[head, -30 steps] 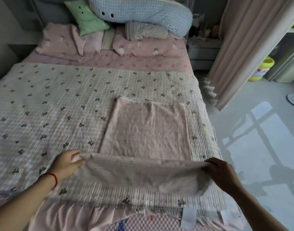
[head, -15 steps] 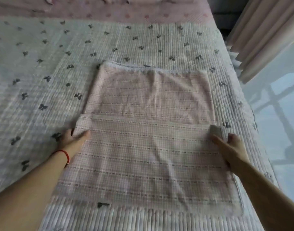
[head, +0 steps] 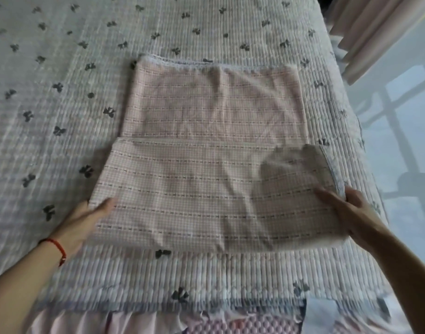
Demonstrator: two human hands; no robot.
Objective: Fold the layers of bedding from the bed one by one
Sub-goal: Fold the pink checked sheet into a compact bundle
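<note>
- I see a pink checked blanket (head: 213, 165) lying flat on the bed — thin woven cloth with fine gingham squares and darker dashed stripes running across it.
- It is folded: the near half lies over the far half, its folded edge forming a straight ridge across the middle, so the shape reads as two stacked rectangles, the near one wider.
- The far edge carries a pale lacy trim; soft diagonal creases cross the far panel, and a shadowed wrinkle sits near the right corner of the top layer.
- Under it spreads the quilted cover (head: 62, 92) — ribbed, puffy, off-white, dotted with small dark bow prints. The blanket sits right of the cover's centre, close to the near edge of the bed.
- My left hand (head: 86, 220) rests at the blanket's near-left corner, fingers extended and blurred, grasping nothing that I can make out; a red string bracelet (head: 58, 248) circles the wrist.
- My right hand (head: 351, 210) lies at the near-right edge, fingers stretched flat onto the cloth, thumb at the border, not clenched.
- Pink ruffled fabric (head: 86, 321) shows along the bottom, and a pale curtain (head: 375, 32) hangs at the upper right.
</note>
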